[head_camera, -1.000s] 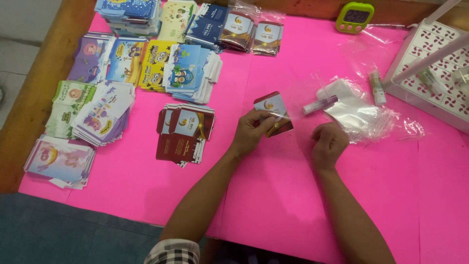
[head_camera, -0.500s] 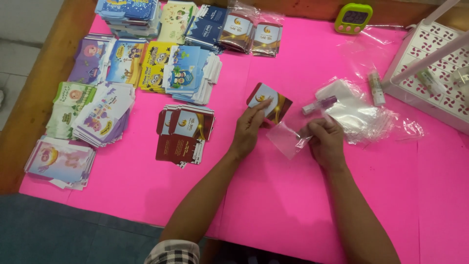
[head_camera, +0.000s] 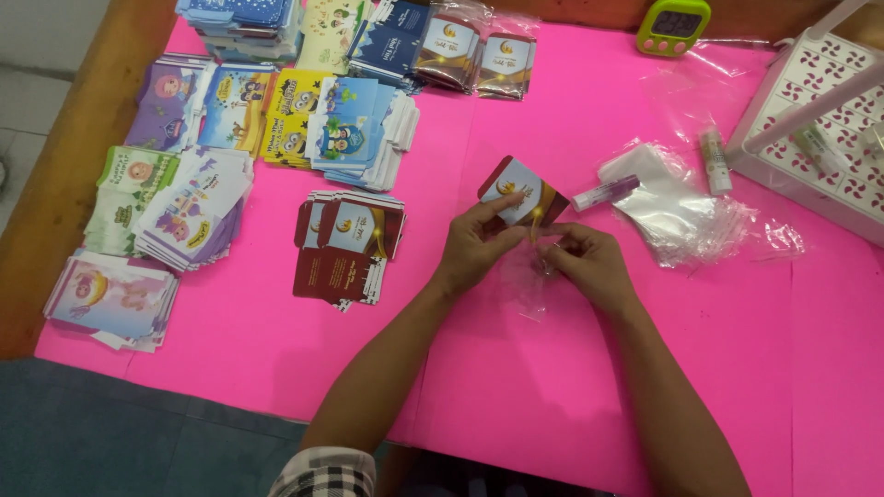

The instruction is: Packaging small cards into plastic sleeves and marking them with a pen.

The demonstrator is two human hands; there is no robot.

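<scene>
My left hand [head_camera: 474,247] grips a dark red card [head_camera: 521,190] with a white panel and a gold crescent, held tilted above the pink table cover [head_camera: 571,387]. My right hand [head_camera: 585,262] sits right beside it, pinching a small clear plastic bag [head_camera: 532,293] that hangs crumpled under the fingers. The card's lower edge meets the bag between both hands. A stack of matching red cards [head_camera: 345,248] lies just left of my left hand.
Piles of colourful printed cards [head_camera: 184,166] fill the table's left side. A heap of clear bags [head_camera: 677,212] and a small tube [head_camera: 603,193] lie right of my hands, with another tube [head_camera: 713,160], a white perforated rack [head_camera: 815,120] and a green timer [head_camera: 674,26] beyond.
My right hand has moved left to meet the left hand. The clear bag, spread flat earlier, is now bunched between both hands at the card's lower edge.
</scene>
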